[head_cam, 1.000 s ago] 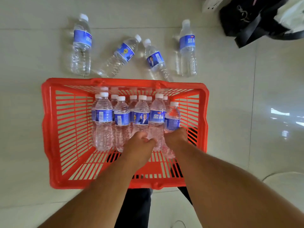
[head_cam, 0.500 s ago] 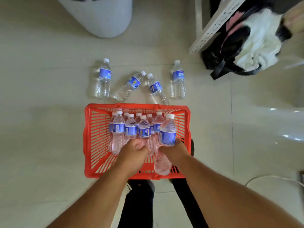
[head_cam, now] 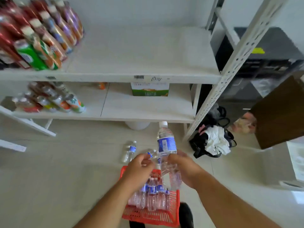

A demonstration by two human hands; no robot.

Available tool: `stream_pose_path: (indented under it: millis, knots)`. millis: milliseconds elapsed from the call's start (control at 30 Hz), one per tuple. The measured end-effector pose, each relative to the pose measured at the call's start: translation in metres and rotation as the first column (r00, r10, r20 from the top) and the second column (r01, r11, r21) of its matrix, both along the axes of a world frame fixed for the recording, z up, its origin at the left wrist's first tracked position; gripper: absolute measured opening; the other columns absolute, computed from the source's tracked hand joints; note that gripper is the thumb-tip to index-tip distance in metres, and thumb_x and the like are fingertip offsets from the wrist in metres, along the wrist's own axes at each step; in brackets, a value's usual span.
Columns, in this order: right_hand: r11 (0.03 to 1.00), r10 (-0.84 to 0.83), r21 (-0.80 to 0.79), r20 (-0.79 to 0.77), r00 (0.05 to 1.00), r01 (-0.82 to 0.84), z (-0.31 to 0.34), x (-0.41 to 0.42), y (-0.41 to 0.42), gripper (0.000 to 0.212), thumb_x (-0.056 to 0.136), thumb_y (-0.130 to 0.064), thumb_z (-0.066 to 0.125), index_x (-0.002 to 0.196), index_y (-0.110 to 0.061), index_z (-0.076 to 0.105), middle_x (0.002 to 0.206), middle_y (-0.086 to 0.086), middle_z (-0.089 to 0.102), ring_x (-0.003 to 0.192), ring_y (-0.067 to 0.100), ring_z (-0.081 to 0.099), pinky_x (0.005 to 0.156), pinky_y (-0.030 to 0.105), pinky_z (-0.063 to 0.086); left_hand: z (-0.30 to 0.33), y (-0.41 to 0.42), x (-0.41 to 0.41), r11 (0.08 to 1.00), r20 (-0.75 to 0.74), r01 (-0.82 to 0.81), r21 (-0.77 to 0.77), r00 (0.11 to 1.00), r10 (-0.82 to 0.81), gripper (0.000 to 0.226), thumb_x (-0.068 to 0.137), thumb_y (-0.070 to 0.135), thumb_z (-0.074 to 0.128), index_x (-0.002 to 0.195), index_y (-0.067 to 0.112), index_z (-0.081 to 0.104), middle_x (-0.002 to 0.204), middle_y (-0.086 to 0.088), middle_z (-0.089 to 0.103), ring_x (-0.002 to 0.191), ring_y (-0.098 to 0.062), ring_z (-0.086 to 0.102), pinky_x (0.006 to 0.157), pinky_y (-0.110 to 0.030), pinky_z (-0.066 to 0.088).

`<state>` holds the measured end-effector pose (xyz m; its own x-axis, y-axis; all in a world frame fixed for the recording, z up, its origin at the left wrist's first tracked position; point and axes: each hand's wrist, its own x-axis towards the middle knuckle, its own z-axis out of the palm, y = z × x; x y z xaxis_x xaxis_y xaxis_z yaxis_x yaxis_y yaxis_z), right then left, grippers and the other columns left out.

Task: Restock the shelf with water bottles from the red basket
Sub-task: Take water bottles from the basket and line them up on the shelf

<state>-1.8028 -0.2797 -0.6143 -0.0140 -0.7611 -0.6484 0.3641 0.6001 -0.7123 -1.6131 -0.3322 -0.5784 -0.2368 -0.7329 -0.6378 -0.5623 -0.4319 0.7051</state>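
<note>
- While the red basket [head_cam: 150, 216] sits on the floor below the white shelf [head_cam: 115, 78], the right hand [head_cam: 185, 168] grips a water bottle [head_cam: 167, 150] around its lower half, upright, above the basket's far rim.
- The left hand [head_cam: 139, 168] hangs just left of that bottle, fingers loosely curled; whether it holds anything I cannot tell.
- More bottles [head_cam: 151, 196] stand inside the basket.
- One bottle [head_cam: 129, 151] lies on the floor beyond the basket.
- Colourful drinks [head_cam: 41, 35] fill the shelf's left end.

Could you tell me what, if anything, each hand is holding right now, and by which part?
The right hand grips a water bottle around its lower body. The left hand holds nothing that can be made out.
</note>
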Motion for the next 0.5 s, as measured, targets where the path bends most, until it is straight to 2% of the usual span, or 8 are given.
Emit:
stream_pose_path:
  millis: [100, 200, 267, 333, 400, 500]
  knots:
    - [0.997, -0.003, -0.080, -0.021, 1.000, 0.001, 0.056, -0.011, -0.010, 0.039, 0.080, -0.016, 0.080, 0.111, 0.005, 0.070, 0.095, 0.023, 0.068, 0.085, 0.034, 0.066, 0.086, 0.048, 0.053, 0.052, 0.000, -0.011, 0.993, -0.045, -0.073, -0.091, 0.997, 0.069, 0.044, 0.073, 0.049, 0.067, 0.113, 0.033, 0.067, 0.104, 0.012, 0.074, 0.096, -0.010, 0.073, 0.091, -0.043, 0.060]
    - [0.981, 0.025, -0.189, -0.098, 0.995, -0.043, 0.105, -0.021, -0.016, 0.032, 0.079, -0.027, 0.087, 0.101, -0.008, 0.074, 0.088, 0.014, 0.070, 0.081, 0.029, 0.066, 0.081, 0.046, 0.054, 0.093, 0.004, -0.022, 0.977, -0.096, -0.144, -0.159, 0.987, 0.130, 0.036, 0.082, 0.040, 0.069, 0.117, 0.030, 0.067, 0.101, 0.007, 0.076, 0.093, -0.013, 0.076, 0.090, -0.047, 0.061]
    - [0.968, 0.032, -0.242, -0.131, 0.991, -0.063, 0.130, -0.029, -0.020, 0.037, 0.079, -0.024, 0.087, 0.106, -0.004, 0.072, 0.088, 0.013, 0.072, 0.080, 0.028, 0.068, 0.080, 0.043, 0.057, 0.114, 0.007, -0.029, 0.963, -0.128, -0.184, -0.199, 0.979, 0.161, 0.029, 0.088, 0.034, 0.070, 0.117, 0.030, 0.067, 0.099, 0.004, 0.076, 0.092, -0.017, 0.076, 0.089, -0.050, 0.061]
    - [0.952, 0.045, -0.290, -0.174, 0.984, -0.095, 0.151, -0.038, -0.024, 0.031, 0.083, -0.015, 0.084, 0.105, 0.001, 0.070, 0.085, 0.013, 0.072, 0.076, 0.026, 0.069, 0.073, 0.036, 0.058, 0.132, 0.008, -0.036, 0.949, -0.147, -0.215, -0.230, 0.972, 0.184, 0.026, 0.094, 0.029, 0.070, 0.119, 0.027, 0.067, 0.104, 0.002, 0.075, 0.093, -0.017, 0.076, 0.088, -0.049, 0.061]
    - [0.935, 0.054, -0.330, -0.235, 0.970, -0.132, 0.169, -0.045, -0.030, 0.021, 0.082, -0.012, 0.083, 0.096, -0.003, 0.070, 0.080, 0.012, 0.071, 0.072, 0.023, 0.067, 0.068, 0.032, 0.056, 0.148, 0.008, -0.042, 0.938, -0.158, -0.233, -0.255, 0.968, 0.197, 0.025, 0.096, 0.025, 0.067, 0.122, 0.025, 0.066, 0.109, 0.002, 0.073, 0.095, -0.018, 0.075, 0.087, -0.044, 0.060]
    - [0.917, 0.021, -0.370, -0.328, 0.944, -0.149, 0.190, -0.046, -0.042, 0.018, 0.082, -0.011, 0.084, 0.094, -0.010, 0.070, 0.080, 0.013, 0.074, 0.074, 0.023, 0.069, 0.073, 0.033, 0.057, 0.168, 0.004, -0.041, 0.927, -0.164, -0.237, -0.291, 0.967, 0.195, 0.026, 0.097, 0.028, 0.066, 0.123, 0.029, 0.064, 0.106, 0.005, 0.074, 0.099, -0.023, 0.074, 0.090, -0.044, 0.060]
